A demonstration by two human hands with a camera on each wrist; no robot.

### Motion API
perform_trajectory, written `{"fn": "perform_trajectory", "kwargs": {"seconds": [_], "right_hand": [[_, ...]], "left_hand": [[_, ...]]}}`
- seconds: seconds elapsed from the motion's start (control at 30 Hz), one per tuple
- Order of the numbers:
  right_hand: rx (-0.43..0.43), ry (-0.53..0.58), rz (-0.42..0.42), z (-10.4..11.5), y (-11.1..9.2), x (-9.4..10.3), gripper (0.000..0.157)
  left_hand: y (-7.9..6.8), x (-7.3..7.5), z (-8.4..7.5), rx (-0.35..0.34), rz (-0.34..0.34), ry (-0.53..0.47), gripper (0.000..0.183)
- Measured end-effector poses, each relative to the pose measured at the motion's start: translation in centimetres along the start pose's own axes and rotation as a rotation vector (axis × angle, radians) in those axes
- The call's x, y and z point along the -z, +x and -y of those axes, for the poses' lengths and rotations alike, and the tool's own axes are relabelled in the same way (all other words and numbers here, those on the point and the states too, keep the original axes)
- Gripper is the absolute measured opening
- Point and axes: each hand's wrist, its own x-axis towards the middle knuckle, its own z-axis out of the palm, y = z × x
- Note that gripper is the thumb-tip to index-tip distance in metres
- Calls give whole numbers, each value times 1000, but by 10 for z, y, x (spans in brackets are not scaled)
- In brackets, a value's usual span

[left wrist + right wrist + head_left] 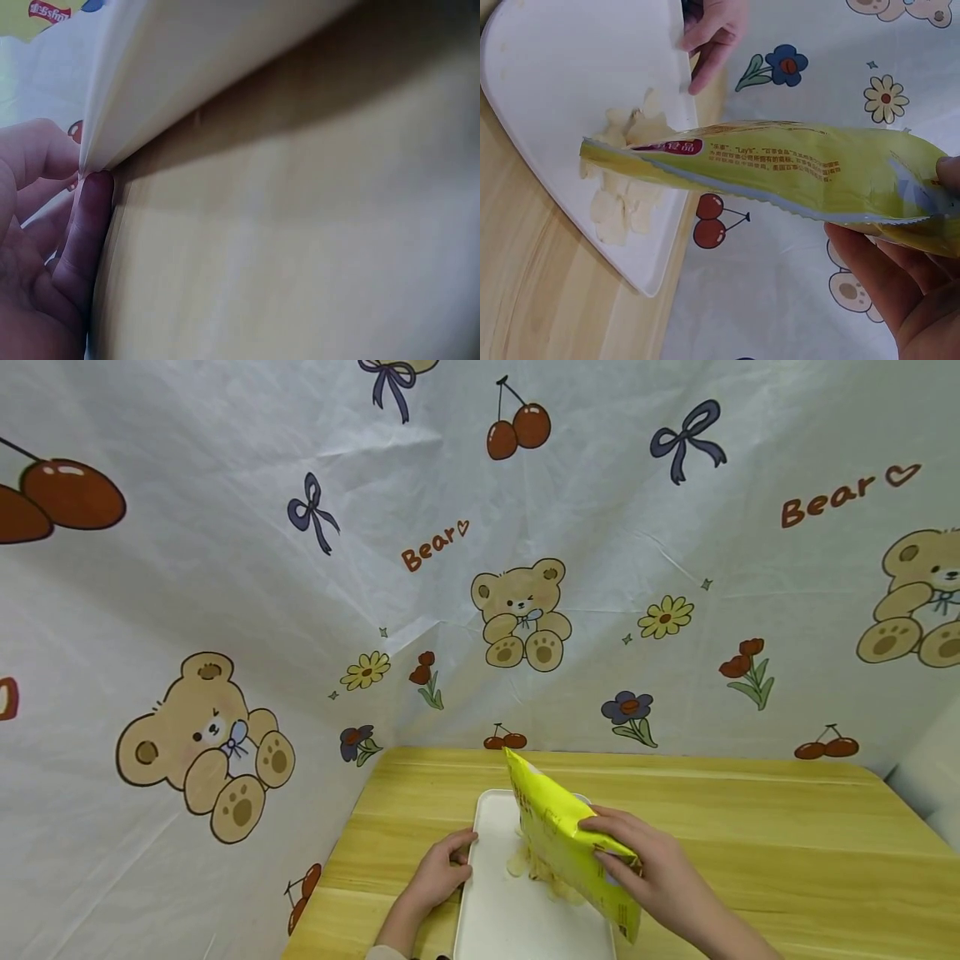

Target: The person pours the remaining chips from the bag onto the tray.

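A white rectangular tray [495, 920] lies on the table, with a small heap of potato chips [619, 214] on it. My left hand [438, 872] holds the tray's left edge; in the left wrist view, its fingertips meet at the tray's rim [172, 82]. Over the tray, my right hand [656, 864] grips a yellow Lay's chip bag [566, 831] between thumb and fingers. The bag is tilted, its far end raised in the head view. It hides part of the tray and the chips. In the right wrist view, its narrow end lies across the chips.
The wooden table [787, 835] extends right of the tray. A white cloth [600, 527] printed with bears, cherries, bows and flowers hangs behind and to the left. A small dark object [442, 957] shows at the bottom edge, left of the tray.
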Motion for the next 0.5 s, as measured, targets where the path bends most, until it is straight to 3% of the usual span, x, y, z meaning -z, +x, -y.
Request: {"fn": "perform_trajectory", "kwargs": {"seconds": [0.27, 0.5], "right_hand": [[-11, 45, -30, 5, 4, 7, 36], [51, 9, -74, 10, 13, 13, 32]], "left_hand": [[-1, 0, -1, 2, 5, -8, 59], [0, 0, 1, 7, 4, -20, 59]]}}
